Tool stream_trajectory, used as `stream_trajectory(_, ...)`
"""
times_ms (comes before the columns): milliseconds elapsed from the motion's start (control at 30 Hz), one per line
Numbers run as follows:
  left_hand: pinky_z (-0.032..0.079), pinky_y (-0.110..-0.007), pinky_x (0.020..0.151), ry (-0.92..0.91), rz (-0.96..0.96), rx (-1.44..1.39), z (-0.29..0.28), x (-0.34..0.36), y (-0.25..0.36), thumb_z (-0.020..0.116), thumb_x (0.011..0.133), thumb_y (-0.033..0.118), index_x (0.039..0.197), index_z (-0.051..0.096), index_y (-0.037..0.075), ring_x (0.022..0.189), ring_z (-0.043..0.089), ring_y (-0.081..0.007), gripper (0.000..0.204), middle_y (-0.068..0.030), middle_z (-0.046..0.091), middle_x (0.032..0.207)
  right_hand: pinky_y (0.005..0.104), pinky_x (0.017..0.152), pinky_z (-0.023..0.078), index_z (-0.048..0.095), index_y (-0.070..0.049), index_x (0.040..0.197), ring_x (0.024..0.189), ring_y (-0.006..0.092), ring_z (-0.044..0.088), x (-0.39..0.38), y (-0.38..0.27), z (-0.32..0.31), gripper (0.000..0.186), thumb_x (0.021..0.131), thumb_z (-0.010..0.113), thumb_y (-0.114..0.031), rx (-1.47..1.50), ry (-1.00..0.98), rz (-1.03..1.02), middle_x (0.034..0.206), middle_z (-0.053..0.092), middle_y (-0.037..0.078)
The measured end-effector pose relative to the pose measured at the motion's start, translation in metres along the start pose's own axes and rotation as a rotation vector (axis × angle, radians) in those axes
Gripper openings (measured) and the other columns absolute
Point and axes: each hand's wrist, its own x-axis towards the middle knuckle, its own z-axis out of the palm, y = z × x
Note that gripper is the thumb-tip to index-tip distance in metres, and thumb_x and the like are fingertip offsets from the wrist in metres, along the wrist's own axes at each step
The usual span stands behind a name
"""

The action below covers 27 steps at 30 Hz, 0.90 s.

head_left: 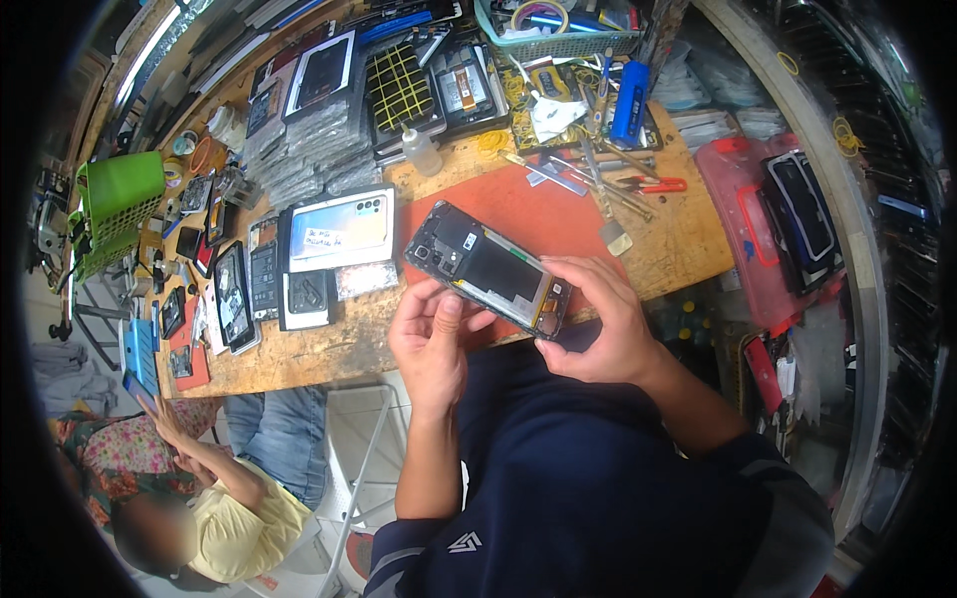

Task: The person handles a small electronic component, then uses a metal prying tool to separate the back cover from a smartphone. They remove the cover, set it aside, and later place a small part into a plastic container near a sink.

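Note:
A black smartphone frame [488, 267] with its back cover off is held between my two hands, above the orange-red mat [478, 199] at the bench's front edge. Inside it a dark battery area, a white label and bare inner parts show. My left hand [436, 334] grips the lower left side, thumb at the edge and fingers underneath. At the right end, my right hand [598, 319] pinches the corner between thumb and fingers. The side of the phone turned away from me is hidden.
Left of the mat lie a white phone box [340, 231] and opened phones [233, 299]. Tweezers and screwdrivers [613, 179] lie right of it, with a dropper bottle [422, 154] behind. A seated person in yellow [244, 518] is at lower left.

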Motion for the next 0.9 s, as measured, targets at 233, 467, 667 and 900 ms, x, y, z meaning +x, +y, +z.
stream_trajectory(233, 0.068, -0.037, 0.082, -0.015, -0.026, 0.004, -0.005, -0.003, 0.002, 0.066, 0.106, 0.009, 0.125, 0.06, -0.006, 0.096, 0.076, -0.0211, 0.024, -0.0156, 0.075, 0.111, 0.0456, 0.1, 0.051, 0.061, -0.001, 0.134, 0.115, 0.0384, 0.068, 0.001, 0.0, -0.004, 0.075, 0.065, 0.088, -0.012, -0.089, -0.004, -0.064, 0.128, 0.068, 0.02)
stream_trajectory(467, 0.066, -0.037, 0.09, 0.064, -0.116, 0.013, -0.001, 0.003, -0.001, 0.061, 0.11, 0.013, 0.128, 0.06, -0.006, 0.102, 0.076, -0.024, 0.026, -0.0166, 0.073, 0.118, 0.0463, 0.101, 0.051, 0.063, 0.0, 0.13, 0.114, 0.0385, 0.067, 0.006, 0.005, 0.004, 0.071, 0.065, 0.089, -0.01, -0.115, 0.039, 0.011, 0.127, 0.069, 0.019)
stream_trajectory(667, 0.063, -0.037, 0.086, 0.031, -0.141, 0.161, -0.006, -0.027, -0.004, 0.058, 0.111, 0.015, 0.12, 0.061, -0.004, 0.095, 0.074, -0.0243, 0.021, -0.0156, 0.073, 0.105, 0.0476, 0.102, 0.049, 0.063, -0.002, 0.133, 0.116, 0.0384, 0.065, 0.022, 0.026, 0.018, 0.071, 0.068, 0.089, -0.014, -0.218, 0.045, -0.008, 0.127, 0.069, 0.017)
stream_trajectory(900, 0.053, -0.036, 0.064, -0.302, -0.407, 0.994, -0.085, -0.097, -0.016, 0.062, 0.11, 0.031, 0.08, 0.067, 0.001, 0.066, 0.069, -0.0212, 0.042, -0.0087, 0.069, 0.068, 0.0476, 0.104, 0.047, 0.061, 0.001, 0.135, 0.123, 0.0351, 0.059, 0.017, 0.027, 0.017, 0.071, 0.075, 0.086, -0.026, -0.302, 0.025, -0.037, 0.132, 0.065, 0.018)
